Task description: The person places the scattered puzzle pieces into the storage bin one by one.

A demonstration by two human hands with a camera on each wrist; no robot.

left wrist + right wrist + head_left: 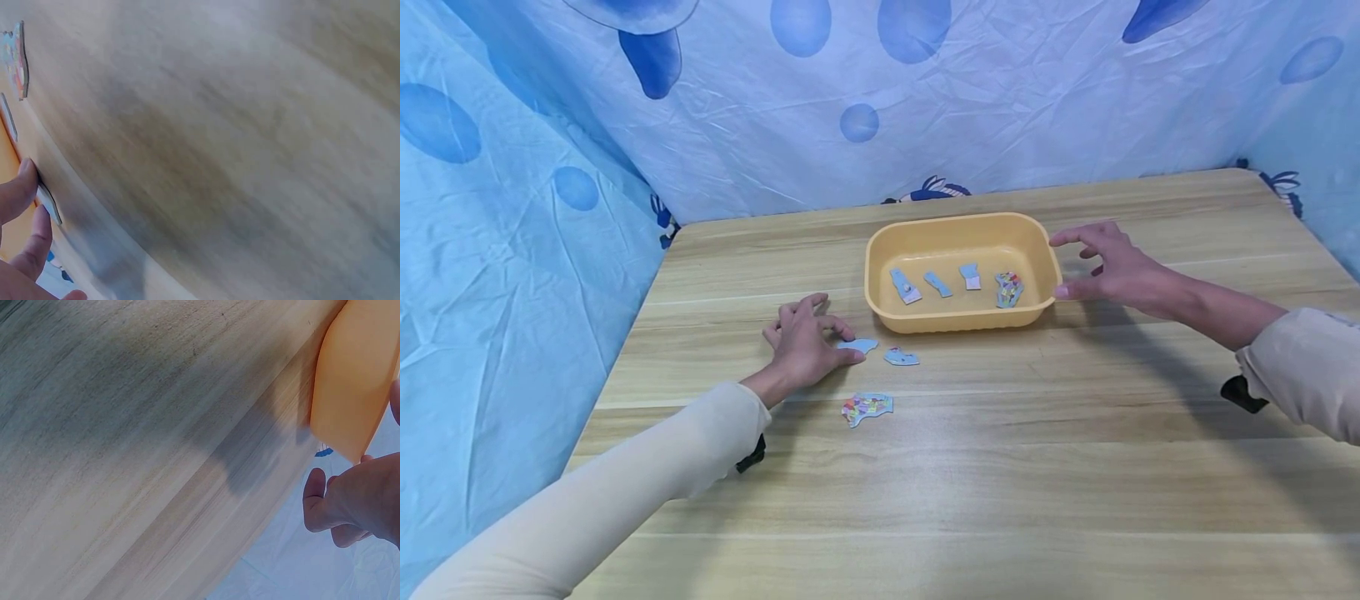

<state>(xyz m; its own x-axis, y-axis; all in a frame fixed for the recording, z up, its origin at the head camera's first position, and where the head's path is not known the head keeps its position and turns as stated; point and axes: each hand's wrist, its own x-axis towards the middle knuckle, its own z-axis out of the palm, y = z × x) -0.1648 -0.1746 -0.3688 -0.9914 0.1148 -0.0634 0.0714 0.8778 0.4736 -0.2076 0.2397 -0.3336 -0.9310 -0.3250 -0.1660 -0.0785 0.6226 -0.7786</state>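
My left hand (805,343) pinches a flat light-blue puzzle piece (863,344) at the table's surface, thumb on its near edge and a finger across from it. In the left wrist view, that piece (49,201) shows between the fingertips. Just right of it lies a second blue puzzle piece (901,357). Closer to me is a multicoloured puzzle piece (868,407). My right hand (1123,271) is at the right end of a yellow tray (962,323), thumb and forefinger spread along its rim, the other fingers loosely bent.
Inside the tray lie several puzzle pieces, among them a colourful one (1009,289) and a blue one with a pale end (906,286). Behind the wooden table (1000,475) hangs a blue patterned cloth (760,133), which continues down the left side.
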